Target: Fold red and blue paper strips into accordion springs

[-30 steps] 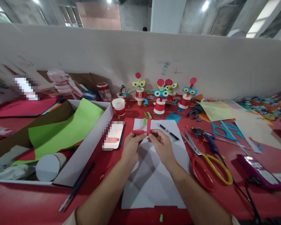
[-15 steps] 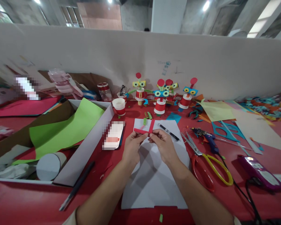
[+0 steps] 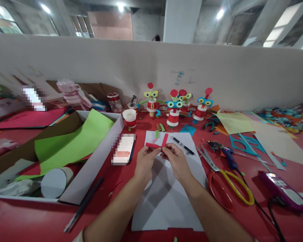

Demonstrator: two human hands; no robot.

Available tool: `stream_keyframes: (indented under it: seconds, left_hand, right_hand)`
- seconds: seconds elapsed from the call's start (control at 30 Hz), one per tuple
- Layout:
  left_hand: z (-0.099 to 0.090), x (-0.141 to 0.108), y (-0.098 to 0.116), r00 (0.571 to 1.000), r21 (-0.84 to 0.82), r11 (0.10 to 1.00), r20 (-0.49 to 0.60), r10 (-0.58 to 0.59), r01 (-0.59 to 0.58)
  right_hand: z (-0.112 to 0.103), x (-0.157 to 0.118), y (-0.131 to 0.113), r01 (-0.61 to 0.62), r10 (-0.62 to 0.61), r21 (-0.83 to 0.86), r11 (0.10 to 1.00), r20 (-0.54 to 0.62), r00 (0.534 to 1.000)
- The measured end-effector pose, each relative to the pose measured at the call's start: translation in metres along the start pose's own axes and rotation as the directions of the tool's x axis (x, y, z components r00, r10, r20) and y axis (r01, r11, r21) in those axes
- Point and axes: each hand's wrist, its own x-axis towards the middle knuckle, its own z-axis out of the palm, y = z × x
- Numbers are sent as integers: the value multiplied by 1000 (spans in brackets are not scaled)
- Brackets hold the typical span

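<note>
Two red paper strips (image 3: 164,139) meet at an angle between my hands, over the white paper sheet (image 3: 171,201). My left hand (image 3: 145,160) pinches the strip pointing left, close to where the two join. Thumb and fingers of my right hand (image 3: 173,157) are closed on the same joint, with the other strip pointing away from me. Just beyond lies a folded green and pink paper spring (image 3: 156,135). A black pen (image 3: 183,145) rests on the sheet, right of my right hand. The fingertips partly hide the joint.
Scissors (image 3: 224,174) and a blue glue gun (image 3: 226,153) lie at right, near a purple device (image 3: 284,191). Cup figures (image 3: 173,117) and a paper cup (image 3: 129,117) stand behind. At left are a phone (image 3: 125,148) and a box (image 3: 101,151) holding green paper.
The view has tilted up slightly, so everything sits a little lower in the picture. Both hands keep their pinch on the red strips, with only slight finger movement.
</note>
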Motion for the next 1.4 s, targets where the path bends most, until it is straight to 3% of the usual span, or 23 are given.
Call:
stream_keyframes:
  seconds: [0.27,0.47,0.63,0.87,1.03,1.2,1.3,1.4]
  left_hand:
    - [0,-4,12,972,0,999,228,-53,55]
    - [-2,-3,8,995,175,983,73,-70,56]
    - [-6,3,6,991,232,972,129,17,-47]
    - [-6,3,8,996,134,991,92,13,-25]
    - [-6,1,12,990,162,983,119,72,-91]
    - [-9,4,16,962,16,997,260,-77,76]
    - [-9,7,16,954,-81,974,232,-189,212]
    - [-7,7,16,951,-108,959,196,-237,261]
  right_hand:
    - [0,1,-3,-33,37,154,988,-23,999]
    - [3,0,-1,-55,61,128,990,-43,997]
    - [3,-3,0,-33,38,129,991,-31,999]
    - [4,-4,6,23,-25,106,994,17,1000]
    - [3,-3,0,77,-78,98,992,9,997]
    - [0,-1,-13,18,-23,214,977,20,1000]
    - [-1,0,-14,-7,0,207,978,36,999]
    - [0,0,-12,9,-14,162,987,34,999]
